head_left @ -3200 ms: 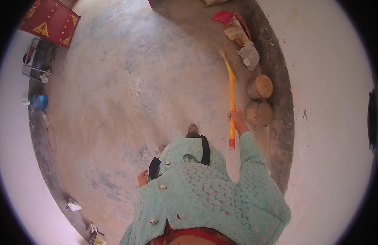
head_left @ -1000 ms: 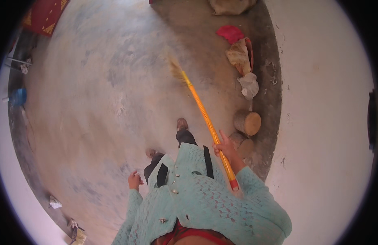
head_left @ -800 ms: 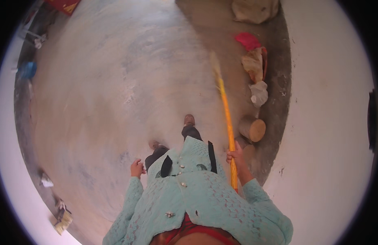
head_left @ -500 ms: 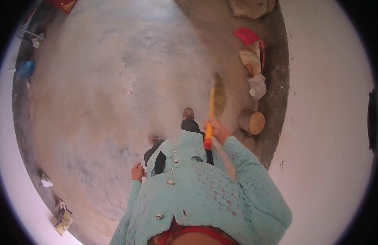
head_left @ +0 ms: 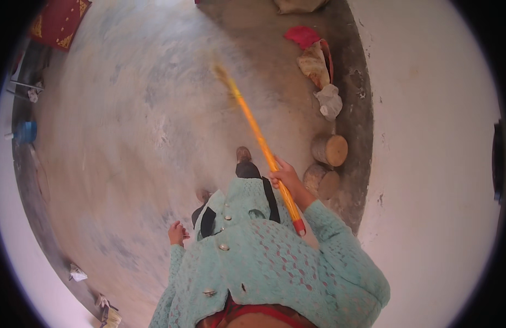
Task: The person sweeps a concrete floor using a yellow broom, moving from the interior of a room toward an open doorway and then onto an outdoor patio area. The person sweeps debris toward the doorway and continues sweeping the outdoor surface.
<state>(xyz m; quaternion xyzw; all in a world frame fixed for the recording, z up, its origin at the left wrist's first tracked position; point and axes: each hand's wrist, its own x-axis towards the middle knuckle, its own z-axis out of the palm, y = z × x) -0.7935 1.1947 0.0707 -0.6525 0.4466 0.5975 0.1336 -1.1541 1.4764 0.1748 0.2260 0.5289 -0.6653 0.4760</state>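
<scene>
Broom (head_left: pixel 258 136) with an orange handle slants across the middle of the view, its bristles (head_left: pixel 220 72) out ahead of the person and to the left, its red butt end (head_left: pixel 300 227) near the front of the mint-green cardigan (head_left: pixel 275 262). The right hand (head_left: pixel 287 177) is closed around the lower part of the handle, with one finger seeming to lie forward along it; the grip looks firm. The left hand (head_left: pixel 177 233) hangs beside the cardigan with fingers loosely bent, not clenched, and nothing shows in it.

The bristles are blurred, so whether they touch the concrete floor (head_left: pixel 127 142) or pass just above it cannot be told. Judging by the blur and the outstretched handle, the work is in mid-stroke rather than finished. No gathered heap of dirt can be made out, so how much floor is done and how much is left remains uncertain.

Along the right wall stand two round wooden blocks, the farther one (head_left: pixel 337 150) just beside the nearer one (head_left: pixel 322 182). Beyond them lie a whitish bag (head_left: pixel 329 102), a stained tan sack (head_left: pixel 314 64) and a pink cloth (head_left: pixel 302 37). These lie well apart from the bristles.
</scene>
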